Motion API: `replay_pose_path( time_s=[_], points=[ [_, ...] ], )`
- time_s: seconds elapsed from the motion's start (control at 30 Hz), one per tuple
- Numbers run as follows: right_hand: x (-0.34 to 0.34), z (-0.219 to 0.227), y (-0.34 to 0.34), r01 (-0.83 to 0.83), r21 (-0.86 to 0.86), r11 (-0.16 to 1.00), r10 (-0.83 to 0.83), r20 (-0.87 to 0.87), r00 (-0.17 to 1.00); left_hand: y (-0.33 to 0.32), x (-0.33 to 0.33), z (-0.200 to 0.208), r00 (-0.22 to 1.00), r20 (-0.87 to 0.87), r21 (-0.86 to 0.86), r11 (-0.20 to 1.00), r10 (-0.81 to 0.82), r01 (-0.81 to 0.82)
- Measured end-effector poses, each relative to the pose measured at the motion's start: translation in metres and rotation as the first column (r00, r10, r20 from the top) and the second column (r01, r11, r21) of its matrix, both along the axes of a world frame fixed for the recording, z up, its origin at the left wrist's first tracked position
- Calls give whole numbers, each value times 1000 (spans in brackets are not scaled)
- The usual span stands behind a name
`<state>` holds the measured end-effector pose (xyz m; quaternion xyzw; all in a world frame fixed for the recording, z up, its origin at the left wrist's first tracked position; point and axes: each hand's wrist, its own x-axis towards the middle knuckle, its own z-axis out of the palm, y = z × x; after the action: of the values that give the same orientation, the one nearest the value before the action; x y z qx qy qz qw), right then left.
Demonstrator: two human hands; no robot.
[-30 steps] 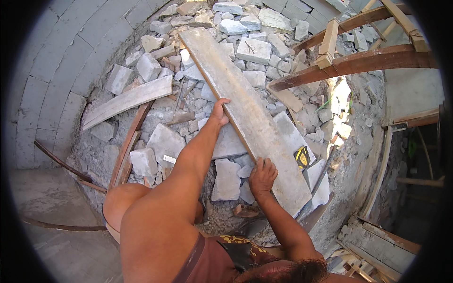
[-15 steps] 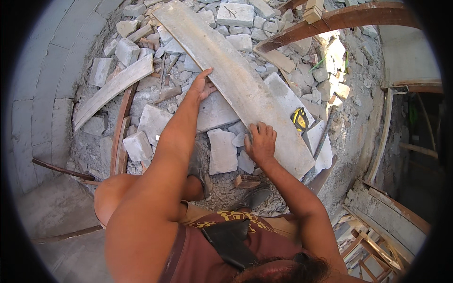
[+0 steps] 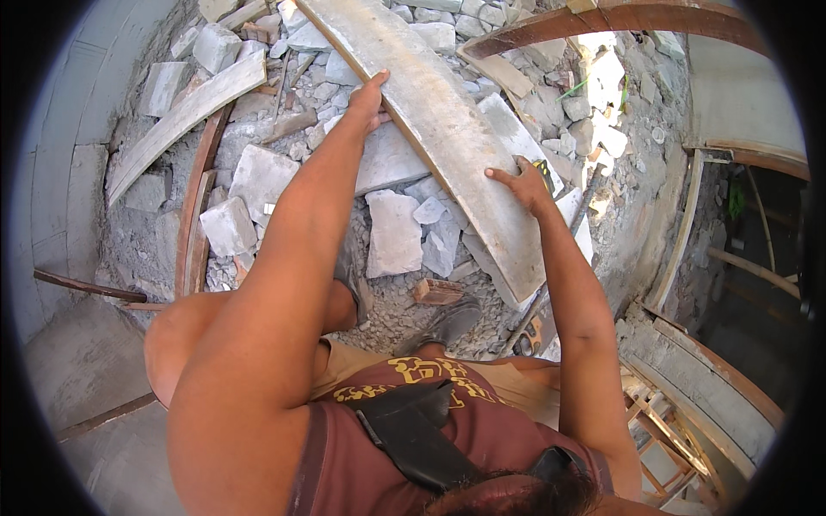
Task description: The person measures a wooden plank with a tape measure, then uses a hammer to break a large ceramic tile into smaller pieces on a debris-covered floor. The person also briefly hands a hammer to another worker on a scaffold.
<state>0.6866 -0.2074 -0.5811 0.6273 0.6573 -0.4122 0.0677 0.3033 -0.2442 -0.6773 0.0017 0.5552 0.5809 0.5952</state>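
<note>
Plainly heavy, stiff, gritty: long grey plank point(image 3: 447, 129) lying slantwise atop rubble heap point(image 3: 258, 181). Left hand point(image 3: 368, 96) clamped on left edge, right hand point(image 3: 525, 182) spread flat, pressing near lower end. Best gripped along both edges, hands well apart.

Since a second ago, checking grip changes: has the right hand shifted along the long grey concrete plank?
Yes. The right hand moved from the long grey concrete plank's left edge across to its right edge.
</note>
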Motion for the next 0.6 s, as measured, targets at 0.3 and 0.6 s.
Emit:
replay_pose_path(
  time_s=[0.3, 0.6],
  points=[
    [-16, -5, -13, 9, 49, 999, -7, -43, 999, 3, -21, -12, 998, -23, 14, 998, 66, -65],
    [-78, -18, -20, 31, 40, 999, -23, -179, 984, 5, -80, -12, 998, -66, 20, 1000, 8, -6]
  ],
)
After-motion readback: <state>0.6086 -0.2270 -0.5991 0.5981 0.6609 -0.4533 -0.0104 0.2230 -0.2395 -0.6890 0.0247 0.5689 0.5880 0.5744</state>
